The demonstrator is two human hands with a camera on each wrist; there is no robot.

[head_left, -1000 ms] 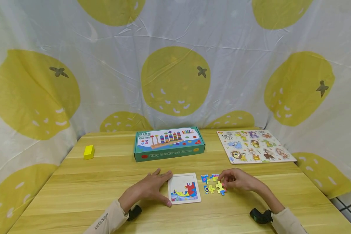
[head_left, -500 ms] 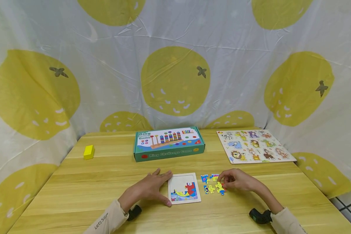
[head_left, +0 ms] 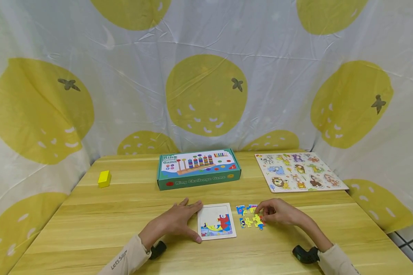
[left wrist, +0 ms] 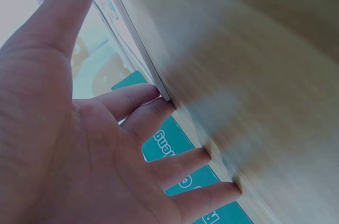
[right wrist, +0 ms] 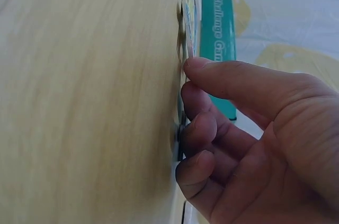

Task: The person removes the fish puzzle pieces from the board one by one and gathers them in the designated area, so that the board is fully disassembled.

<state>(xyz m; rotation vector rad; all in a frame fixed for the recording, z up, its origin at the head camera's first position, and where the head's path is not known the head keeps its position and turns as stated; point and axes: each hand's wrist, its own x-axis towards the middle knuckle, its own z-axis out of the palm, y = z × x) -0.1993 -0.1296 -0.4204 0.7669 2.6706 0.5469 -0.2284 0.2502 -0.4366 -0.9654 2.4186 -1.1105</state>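
A small square puzzle tray (head_left: 215,244) lies in front of me, partly filled with pieces showing red, yellow and blue at its lower right. My left hand (head_left: 179,221) is spread along its left side, its thumb by the near corner and forefinger at the far corner. In the left wrist view the straight fingers (left wrist: 196,155) rest on the table. Several loose jigsaw pieces (head_left: 241,210) lie right of the tray. My right hand (head_left: 280,212) pinches a yellow, red and blue jigsaw piece (head_left: 258,220) between thumb and forefinger; its fingers partly cover that piece.
A green Ring Challenge Game box (head_left: 199,170) lies behind the tray. An animal puzzle board (head_left: 289,170) is at the back right, and a yellow block (head_left: 104,178) at the left. A lemon-print cloth (head_left: 206,95) hangs behind the wooden table (head_left: 130,191).
My right hand has shifted slightly left, and the pinched jigsaw piece has come closer to the yellow piece beside it. My left hand and the tray have stayed in place.
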